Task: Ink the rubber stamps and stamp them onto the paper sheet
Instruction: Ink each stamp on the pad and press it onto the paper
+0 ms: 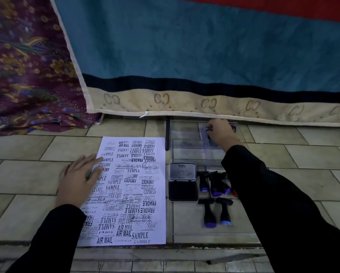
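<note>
A white paper sheet (129, 192), densely covered with black stamp prints, lies on the tiled floor. My left hand (79, 180) rests flat on its left edge, fingers straight. To the right of the sheet sits an open black ink pad (182, 191) with its silver lid raised. Several black-handled rubber stamps (214, 184) lie beside it, two more (216, 213) nearer me. My right hand (221, 133) reaches into a clear plastic box (186, 146) at the far right, fingers curled around something dark; what it holds is mostly hidden.
A blue blanket with a beige border (204, 103) hangs down behind the box. Patterned purple cloth (27, 75) lies at the far left. A clear plastic lid or tray (194, 233) lies under the nearer stamps. Bare floor tiles (303, 154) extend to the right.
</note>
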A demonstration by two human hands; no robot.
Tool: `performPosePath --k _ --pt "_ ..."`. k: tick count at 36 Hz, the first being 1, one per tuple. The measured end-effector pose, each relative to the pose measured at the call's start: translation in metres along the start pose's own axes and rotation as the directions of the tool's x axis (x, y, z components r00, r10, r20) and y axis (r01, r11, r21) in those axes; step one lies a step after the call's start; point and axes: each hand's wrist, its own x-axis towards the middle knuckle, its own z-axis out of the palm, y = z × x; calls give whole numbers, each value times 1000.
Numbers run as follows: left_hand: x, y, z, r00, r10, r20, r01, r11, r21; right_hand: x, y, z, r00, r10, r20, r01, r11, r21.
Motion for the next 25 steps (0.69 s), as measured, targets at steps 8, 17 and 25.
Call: performPosePath --k 8,17,25 --pt "0 0 0 1000 -9 6 9 1000 4 1 -4 2 1000 19 23 -16 994 -104" --pt "1 0 1 1000 -6 4 6 1000 12 -3 -7 -10 1000 -10 23 13 991 -135" --pt "1 -2 1 1000 -5 4 4 999 35 -21 4 -16 994 -7 -106 14 997 70"
